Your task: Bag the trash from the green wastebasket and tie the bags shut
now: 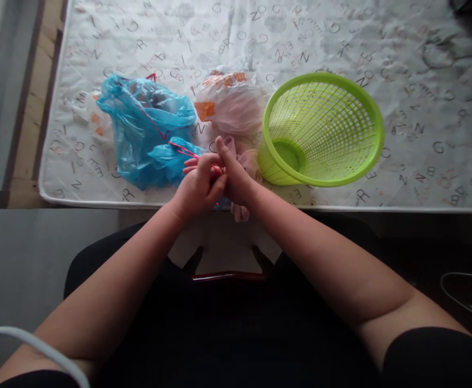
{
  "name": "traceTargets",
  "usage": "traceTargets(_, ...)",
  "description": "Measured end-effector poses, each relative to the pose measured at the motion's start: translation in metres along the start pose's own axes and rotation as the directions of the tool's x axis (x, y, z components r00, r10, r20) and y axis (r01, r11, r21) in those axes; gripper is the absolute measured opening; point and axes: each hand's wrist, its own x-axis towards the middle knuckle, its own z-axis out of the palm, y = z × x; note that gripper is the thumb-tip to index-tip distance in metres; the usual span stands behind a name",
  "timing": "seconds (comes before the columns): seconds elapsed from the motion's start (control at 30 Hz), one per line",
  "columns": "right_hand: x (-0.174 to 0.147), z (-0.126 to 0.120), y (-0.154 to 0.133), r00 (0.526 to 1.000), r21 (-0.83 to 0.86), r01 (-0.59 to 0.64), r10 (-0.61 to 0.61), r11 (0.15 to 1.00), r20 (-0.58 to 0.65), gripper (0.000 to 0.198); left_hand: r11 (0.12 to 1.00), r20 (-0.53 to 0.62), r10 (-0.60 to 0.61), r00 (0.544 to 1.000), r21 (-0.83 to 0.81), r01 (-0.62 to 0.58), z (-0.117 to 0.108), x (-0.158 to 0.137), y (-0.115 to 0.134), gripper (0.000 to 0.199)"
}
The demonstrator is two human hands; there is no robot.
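Watching left hand (197, 186) and right hand (236, 175) meet at red drawstring (186, 150), fingers partly curled; I can't tell which grips it. Blue bag (134, 129) sits on mattress (417, 161), left of green basket (325, 182).

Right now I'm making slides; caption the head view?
Left hand and right hand meet at red string near blue bag and green basket.

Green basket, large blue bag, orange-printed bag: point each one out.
Green basket (333, 123), head view: latticed inner wall.
Large blue bag (136, 141), head view: crumpled side.
Orange-printed bag (238, 110), head view: pale plastic body.
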Motion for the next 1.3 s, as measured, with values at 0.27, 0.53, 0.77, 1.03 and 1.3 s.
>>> traceTargets(0.27, -0.013, -0.039, -0.01, 0.999, 0.044, 0.012, -0.014, 0.999, 0.038, 0.017, 0.959, 0.379, 0.066, 0.923, 0.232, -0.164, 0.002, -0.007, 0.008, 0.03)
traceTargets(0.53, -0.009, -0.04, -0.006, 0.992, 0.075, -0.008, 0.017, 0.997, -0.127, 0.012, 0.958, 0.255, 0.013, 0.967, 0.273, -0.085, 0.008, -0.013, 0.004, 0.021)
traceTargets(0.77, -0.007, -0.042, -0.021, 0.98, 0.198, 0.032, 0.009, 0.98, -0.2, 0.018, 0.773, -0.083, -0.283, 0.955, 0.57, 0.279, -0.036, 0.005, -0.038, 0.022)
traceTargets(1.03, -0.006, -0.044, -0.011, 0.98, 0.182, 0.051, -0.014, 0.982, -0.197, 0.033, 0.744, 0.028, -0.325, 0.945, 0.625, 0.237, -0.062, 0.01, -0.082, 0.013)
traceTargets(1.3, -0.007, -0.042, -0.001, 0.981, 0.018, 0.04, -0.036, 0.999, -0.193, 0.03, 0.757, 0.026, -0.31, 0.95, 0.611, 0.231, -0.048, 0.011, -0.085, 0.013)
